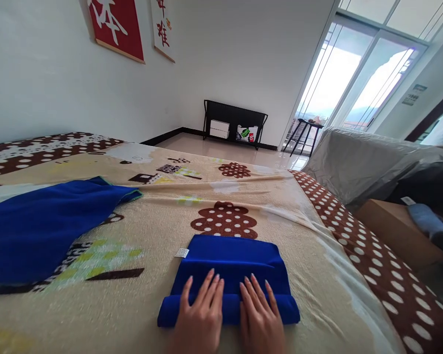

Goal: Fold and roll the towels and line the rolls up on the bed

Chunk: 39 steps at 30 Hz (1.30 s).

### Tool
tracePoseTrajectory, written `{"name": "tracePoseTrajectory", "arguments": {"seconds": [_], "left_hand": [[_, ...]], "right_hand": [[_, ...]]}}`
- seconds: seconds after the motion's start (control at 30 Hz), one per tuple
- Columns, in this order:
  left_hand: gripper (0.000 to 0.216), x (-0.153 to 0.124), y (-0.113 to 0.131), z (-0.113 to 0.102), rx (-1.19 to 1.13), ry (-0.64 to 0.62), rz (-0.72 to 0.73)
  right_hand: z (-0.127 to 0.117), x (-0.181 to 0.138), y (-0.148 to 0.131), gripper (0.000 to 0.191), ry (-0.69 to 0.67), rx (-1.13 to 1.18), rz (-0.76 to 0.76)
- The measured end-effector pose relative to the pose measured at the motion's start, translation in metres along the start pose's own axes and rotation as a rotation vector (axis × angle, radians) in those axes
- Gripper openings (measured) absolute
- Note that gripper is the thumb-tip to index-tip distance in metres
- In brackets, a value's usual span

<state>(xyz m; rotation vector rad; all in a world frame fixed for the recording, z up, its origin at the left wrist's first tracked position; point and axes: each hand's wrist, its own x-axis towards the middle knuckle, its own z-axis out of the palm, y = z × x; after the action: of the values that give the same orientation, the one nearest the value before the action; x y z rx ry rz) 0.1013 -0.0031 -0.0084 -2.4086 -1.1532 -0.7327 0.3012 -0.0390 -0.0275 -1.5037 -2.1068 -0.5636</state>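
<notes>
A blue towel (236,250) lies in front of me on a patterned blanket, its near edge rolled into a thick tube and its far part flat. A small white tag (181,252) sticks out at its left side. Across the left part of the roll rests my left hand (203,312), palm down with fingers stretched forward. My right hand (259,309) lies flat on the right part in the same way, fingers extended. Both hands touch the towel without gripping it; my palms' undersides are hidden. Further left, a second blue cloth (51,221) with a green edge is spread out.
The beige blanket (162,216) has brown dotted borders and some wrinkles. To the right stand a cardboard box (398,233) and a sheet-covered piece of furniture (354,157). A low black rack (236,115) and a dark stool (304,135) are by the far wall.
</notes>
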Motion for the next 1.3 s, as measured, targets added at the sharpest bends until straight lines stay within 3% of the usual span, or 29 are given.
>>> {"name": "tracePoseTrajectory", "arguments": {"seconds": [0.1,0.2,0.3,0.4,0.5,0.67,0.77,0.93,1.07,1.17,1.3], "left_hand": [[0.041,0.010,0.004,0.006,-0.110,-0.078,0.034],[0.049,-0.006,-0.023,0.011,-0.100,-0.165,-0.159],[0.051,-0.027,-0.056,0.012,-0.029,-0.180,-0.289],[0.043,-0.036,-0.072,0.005,0.024,-0.060,-0.235],[0.036,-0.037,-0.071,-0.013,0.072,0.077,-0.148],[0.044,-0.054,-0.068,-0.041,0.018,0.006,0.075],[0.049,-0.062,-0.071,-0.042,-0.019,-0.010,0.081],[0.049,-0.053,-0.073,-0.027,-0.060,0.008,-0.020],[0.042,-0.050,-0.075,-0.025,-0.130,-0.002,-0.076],[0.038,-0.055,-0.076,-0.028,-0.168,-0.012,-0.094],[0.033,-0.040,-0.057,-0.028,0.012,0.020,-0.139]], "right_hand": [[0.001,0.014,-0.002,0.039,-0.098,0.076,0.106],[-0.005,0.009,0.029,0.043,-0.218,0.038,0.251],[-0.008,-0.008,0.064,0.046,-0.225,-0.009,0.311],[-0.011,-0.024,0.080,0.046,-0.131,-0.035,0.265],[-0.022,-0.037,0.085,0.038,0.009,-0.034,0.152],[-0.039,-0.062,0.094,0.042,0.041,0.025,-0.119],[-0.036,-0.065,0.094,0.046,0.037,0.005,-0.105],[-0.030,-0.042,0.085,0.041,0.057,0.098,0.011],[-0.037,-0.032,0.086,0.047,0.045,0.154,0.031],[-0.041,-0.036,0.086,0.040,-0.001,0.196,0.020],[-0.035,-0.025,0.058,0.040,0.085,-0.002,0.073]]}}
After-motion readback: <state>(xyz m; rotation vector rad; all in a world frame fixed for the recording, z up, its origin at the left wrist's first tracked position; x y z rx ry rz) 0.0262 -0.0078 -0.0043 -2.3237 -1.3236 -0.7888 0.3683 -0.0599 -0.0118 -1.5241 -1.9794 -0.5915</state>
